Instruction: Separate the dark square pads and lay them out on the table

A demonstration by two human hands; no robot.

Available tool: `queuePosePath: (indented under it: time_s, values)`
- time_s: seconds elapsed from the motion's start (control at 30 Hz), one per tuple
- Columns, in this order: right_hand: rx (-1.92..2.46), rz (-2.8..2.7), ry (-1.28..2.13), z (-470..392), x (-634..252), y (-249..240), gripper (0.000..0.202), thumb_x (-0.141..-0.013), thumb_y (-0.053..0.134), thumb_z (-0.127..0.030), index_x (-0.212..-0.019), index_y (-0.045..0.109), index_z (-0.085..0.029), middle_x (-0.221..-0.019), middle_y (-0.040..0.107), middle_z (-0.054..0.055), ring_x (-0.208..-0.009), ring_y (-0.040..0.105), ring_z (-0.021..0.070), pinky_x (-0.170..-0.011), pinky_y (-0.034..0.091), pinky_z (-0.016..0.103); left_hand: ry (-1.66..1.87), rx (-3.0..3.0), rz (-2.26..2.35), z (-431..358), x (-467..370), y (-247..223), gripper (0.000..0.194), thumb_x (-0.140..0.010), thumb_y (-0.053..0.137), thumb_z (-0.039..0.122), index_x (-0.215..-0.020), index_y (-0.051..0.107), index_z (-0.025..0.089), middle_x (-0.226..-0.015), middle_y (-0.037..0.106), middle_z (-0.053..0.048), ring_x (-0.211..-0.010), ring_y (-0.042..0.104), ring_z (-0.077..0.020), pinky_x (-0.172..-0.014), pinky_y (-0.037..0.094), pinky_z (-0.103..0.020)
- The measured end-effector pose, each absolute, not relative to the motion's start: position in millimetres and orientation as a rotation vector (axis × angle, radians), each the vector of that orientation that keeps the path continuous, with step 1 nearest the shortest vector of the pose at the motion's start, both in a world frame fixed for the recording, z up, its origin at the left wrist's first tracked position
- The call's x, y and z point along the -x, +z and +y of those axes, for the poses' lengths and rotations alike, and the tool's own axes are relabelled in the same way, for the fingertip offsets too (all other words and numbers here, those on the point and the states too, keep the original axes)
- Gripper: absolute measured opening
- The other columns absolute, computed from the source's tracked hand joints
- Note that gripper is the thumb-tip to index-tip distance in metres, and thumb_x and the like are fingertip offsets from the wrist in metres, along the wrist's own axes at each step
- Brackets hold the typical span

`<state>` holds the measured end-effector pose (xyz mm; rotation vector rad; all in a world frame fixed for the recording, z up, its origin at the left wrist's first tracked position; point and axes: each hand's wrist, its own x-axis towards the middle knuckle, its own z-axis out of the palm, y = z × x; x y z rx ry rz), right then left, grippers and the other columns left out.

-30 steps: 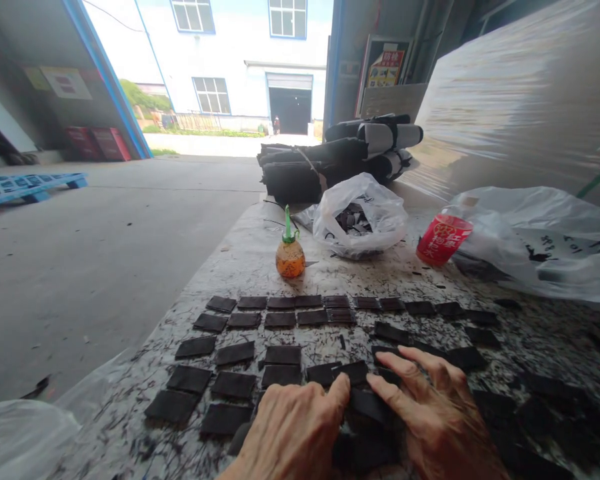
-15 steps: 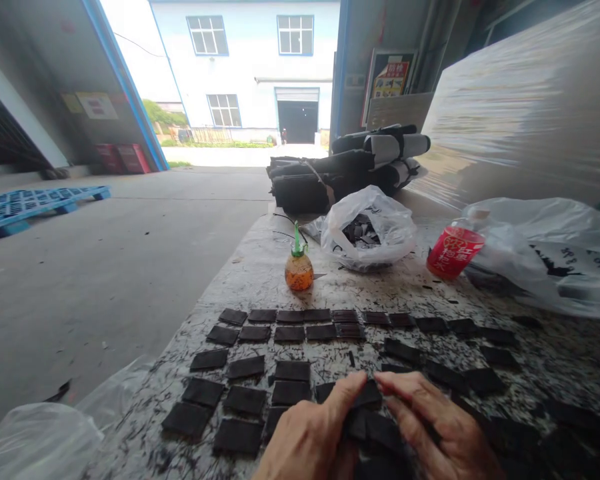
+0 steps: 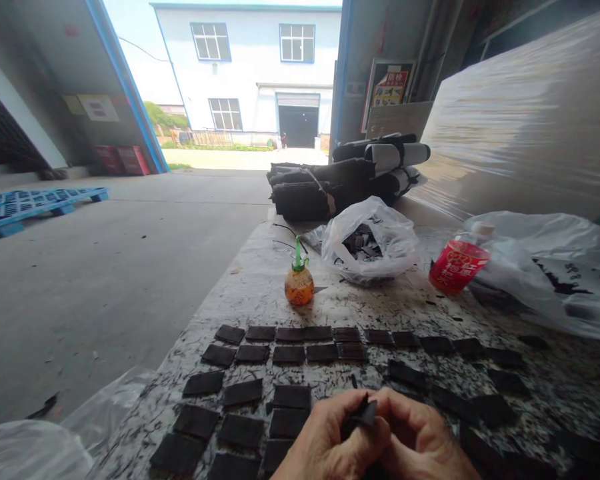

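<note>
Rows of flat black square pieces (image 3: 290, 353) lie across the near part of the speckled tabletop (image 3: 260, 287). Behind them, a small round orange bottle (image 3: 299, 285) stands toward the left edge; right of it sits a clear plastic bag of black scraps (image 3: 375, 243), then a red-labelled drink bottle (image 3: 457, 265). At the far edge, bundled black rolls (image 3: 330, 183).

An orange round bottle (image 3: 299, 285) is seen on the counter (image 3: 250, 280); a white bag (image 3: 370, 241) and red bottle (image 3: 457, 265) lie right of it.
</note>
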<state>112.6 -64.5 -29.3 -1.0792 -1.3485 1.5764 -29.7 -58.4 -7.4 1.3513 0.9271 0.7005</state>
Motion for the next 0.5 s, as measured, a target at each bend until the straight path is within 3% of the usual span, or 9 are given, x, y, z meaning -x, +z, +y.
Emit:
queuePosePath:
  time_s: [0.13, 0.27, 0.43, 0.5]
  values:
    - [1.146, -1.173, 1.649, -60.8, -116.1, -27.6, 0.038, -0.064, 0.071, -0.049, -0.063, 0.052, -0.015, -0.058, 0.05, -0.005, -0.054, 0.044, 0.0066, -0.052, 0.037, 0.015, 0.708, -1.032, 1.018, -58.6, 28.0, -14.5, 0.05, -0.067, 0.064, 0.05, -0.102, 0.062, 0.015, -0.097, 0.063, -0.005, -0.085, 0.055, -0.017, -0.072, 0.04, -0.023]
    - [1.213, -1.177, 1.682, -58.9, -119.3, -30.0, 0.038, -0.063, 0.072, -0.046, -0.063, 0.049, -0.016, -0.052, 0.043, -0.008, -0.041, 0.031, 0.0026, -0.037, 0.024, 0.013, 0.691, -0.755, 0.868, -58.7, 24.6, -17.1, 0.045, -0.063, 0.071, 0.042, -0.094, 0.06, 0.012, -0.07, 0.061, -0.001, -0.06, 0.053, -0.0096, -0.056, 0.038, -0.02]
    - [1.166, -1.295, 1.824, -56.6, -126.7, -24.9, 0.034, -0.072, 0.063, -0.047, -0.07, 0.054, -0.015, -0.06, 0.055, -0.002, -0.051, 0.049, 0.0081, -0.044, 0.034, 0.015, 0.72, -0.669, 0.964, -57.4, 22.1, -22.9, 0.045, -0.063, 0.068, 0.049, -0.086, 0.059, 0.012, -0.057, 0.055, 0.002, -0.045, 0.046, -0.0069, -0.045, 0.034, -0.018]
    - [1.264, -1.376, 1.745, -54.3, -133.4, -21.1, 0.033, -0.074, 0.06, -0.047, -0.07, 0.055, -0.015, -0.057, 0.051, -0.003, -0.051, 0.047, 0.0082, -0.046, 0.036, 0.016, 0.706, -0.701, 1.021, -58.0, 23.3, -23.7, 0.045, -0.061, 0.066, 0.053, -0.079, 0.059, 0.013, -0.052, 0.05, 0.003, -0.04, 0.041, -0.0062, -0.041, 0.03, -0.018]
